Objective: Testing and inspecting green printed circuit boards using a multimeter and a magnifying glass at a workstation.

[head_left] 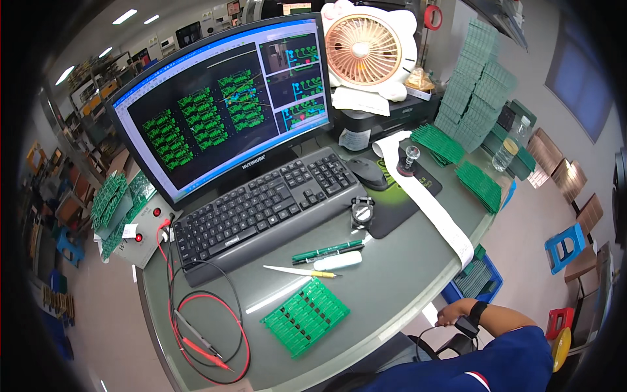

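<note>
The right hand (455,312) hangs off the tabletop's (392,274) near right edge, fingers curled, grip unclear; left hand unseen. The green rectangular circuit-board panel (305,315) lies flat near centre, below the pens (326,250), within easy reach

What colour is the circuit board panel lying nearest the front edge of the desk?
Green, with rows of dark parts; the circuit board panel shows best in the head view.

dark blue sleeve (516,356) with a red and white stripe, black wristband (479,310) above the right grip (450,315)
</note>
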A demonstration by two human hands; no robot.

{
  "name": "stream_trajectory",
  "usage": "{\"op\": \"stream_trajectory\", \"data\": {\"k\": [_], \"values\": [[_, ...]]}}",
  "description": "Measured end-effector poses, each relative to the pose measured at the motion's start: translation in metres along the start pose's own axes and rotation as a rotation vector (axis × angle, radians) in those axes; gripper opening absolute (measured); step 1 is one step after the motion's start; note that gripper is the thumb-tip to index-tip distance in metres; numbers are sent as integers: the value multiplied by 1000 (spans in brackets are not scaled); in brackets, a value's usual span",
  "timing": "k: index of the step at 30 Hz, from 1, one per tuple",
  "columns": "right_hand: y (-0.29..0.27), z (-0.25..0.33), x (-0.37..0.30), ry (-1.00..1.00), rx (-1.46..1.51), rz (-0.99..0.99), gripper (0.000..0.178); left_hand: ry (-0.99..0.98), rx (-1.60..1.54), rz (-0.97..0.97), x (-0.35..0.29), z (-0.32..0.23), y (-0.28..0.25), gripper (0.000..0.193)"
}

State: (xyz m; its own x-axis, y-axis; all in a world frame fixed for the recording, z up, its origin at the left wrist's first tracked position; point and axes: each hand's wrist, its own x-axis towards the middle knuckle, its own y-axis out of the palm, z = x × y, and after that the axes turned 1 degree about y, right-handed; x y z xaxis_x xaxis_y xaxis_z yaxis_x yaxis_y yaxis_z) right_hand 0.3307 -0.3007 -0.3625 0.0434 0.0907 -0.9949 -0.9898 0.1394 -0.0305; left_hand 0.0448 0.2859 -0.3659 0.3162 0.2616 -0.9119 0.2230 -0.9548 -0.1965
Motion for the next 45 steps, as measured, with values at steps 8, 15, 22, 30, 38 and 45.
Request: {"op": "stream_trajectory", "data": {"k": [8,15,22,30,38,45], "values": [[16,149,-230,-658,-318,-282,43,81,7,-28,6,-7,3,74],[-73,211,-349,-1434,101,-876,35,104,5,-48,2,-15,2,73],[-306,230,-308,-1206,546,-1514,68,69,24,-57,-2,-29,-2,73],[-393,276,-277,-1275,378,-1485,83,-43,14,-101,-12,-36,-2,73],[-449,264,-264,-1418,505,-1378,62,-110,6,-116,-19,-38,0,73],[-425,270,-283,-1371,554,-1280,57,-154,-13,-114,-21,-30,-2,73]]}}
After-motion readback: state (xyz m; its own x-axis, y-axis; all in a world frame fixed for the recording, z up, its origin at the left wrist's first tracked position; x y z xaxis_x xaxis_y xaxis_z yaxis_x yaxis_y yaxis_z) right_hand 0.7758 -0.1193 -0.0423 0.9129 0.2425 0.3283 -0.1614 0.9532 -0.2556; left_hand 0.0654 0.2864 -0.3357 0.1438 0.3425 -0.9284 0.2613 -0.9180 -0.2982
